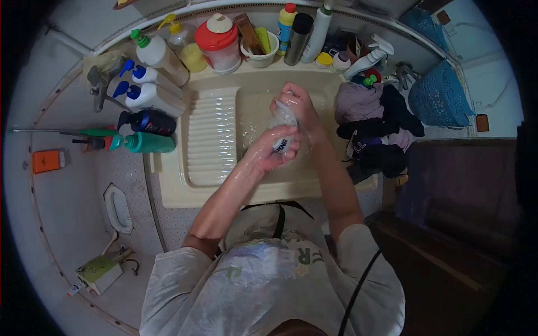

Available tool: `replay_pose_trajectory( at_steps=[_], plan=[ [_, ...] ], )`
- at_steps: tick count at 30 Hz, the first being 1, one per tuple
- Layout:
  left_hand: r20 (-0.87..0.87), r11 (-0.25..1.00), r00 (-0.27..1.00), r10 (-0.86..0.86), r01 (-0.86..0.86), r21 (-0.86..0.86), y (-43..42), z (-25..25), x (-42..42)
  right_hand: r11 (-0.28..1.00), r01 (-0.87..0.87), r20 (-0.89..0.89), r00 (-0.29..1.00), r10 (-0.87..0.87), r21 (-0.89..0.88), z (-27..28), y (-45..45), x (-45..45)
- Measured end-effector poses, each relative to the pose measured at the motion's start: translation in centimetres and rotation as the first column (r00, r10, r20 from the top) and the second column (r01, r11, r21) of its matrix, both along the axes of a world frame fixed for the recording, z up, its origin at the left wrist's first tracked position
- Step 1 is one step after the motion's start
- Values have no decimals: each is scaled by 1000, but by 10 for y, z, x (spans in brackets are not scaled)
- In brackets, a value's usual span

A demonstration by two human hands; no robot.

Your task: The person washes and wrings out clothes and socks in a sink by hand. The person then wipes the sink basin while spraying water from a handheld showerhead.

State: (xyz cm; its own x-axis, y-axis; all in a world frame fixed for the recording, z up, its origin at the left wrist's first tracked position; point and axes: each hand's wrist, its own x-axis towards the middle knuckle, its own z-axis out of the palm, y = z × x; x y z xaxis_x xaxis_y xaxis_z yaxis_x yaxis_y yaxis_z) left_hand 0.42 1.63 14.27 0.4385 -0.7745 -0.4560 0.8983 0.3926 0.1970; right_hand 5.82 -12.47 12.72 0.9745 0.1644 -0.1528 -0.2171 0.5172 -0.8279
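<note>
Over the cream sink basin (314, 162), a wet, pale cloth (284, 116) with dark lettering at its lower end is bunched between my two hands. My left hand (272, 148) is wrapped round the lower, lettered end. Higher up and a little to the right, my right hand (296, 105) grips the upper part with bent fingers. Both hands and forearms look wet. The ribbed washboard part (213, 137) of the sink lies to the left of my hands. Some water or suds show in the basin beside them.
Pump bottles (157, 98) line the left edge. A red-lidded tub (217, 47), a small white basket (260, 57) and bottles (321, 33) stand along the back. Dark and mauve clothes (358, 103) are piled on the right, near a blue basket (440, 98).
</note>
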Motion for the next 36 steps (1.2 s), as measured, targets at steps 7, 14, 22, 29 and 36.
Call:
replay_pose_trajectory(
  at_steps=[7,14,22,29,36],
  plan=[
    [655,434,531,-538,-492,755,-13,-126,17,154,289,305,948,93,-945,-73,37,3],
    [672,566,372,-641,-362,740,-5,-98,9,497,40,28,999,-32,-867,-50,24,-34],
    [481,880,854,196,-370,298,-12,-13,-26,484,600,348,784,-514,-636,-4,36,-23],
    [-5,887,953,302,-283,-364,17,-29,-22,653,591,860,469,198,-473,38,82,-68],
    [78,767,764,641,-631,-119,41,-18,12,733,674,411,697,-588,-95,41,102,-68]
  ],
)
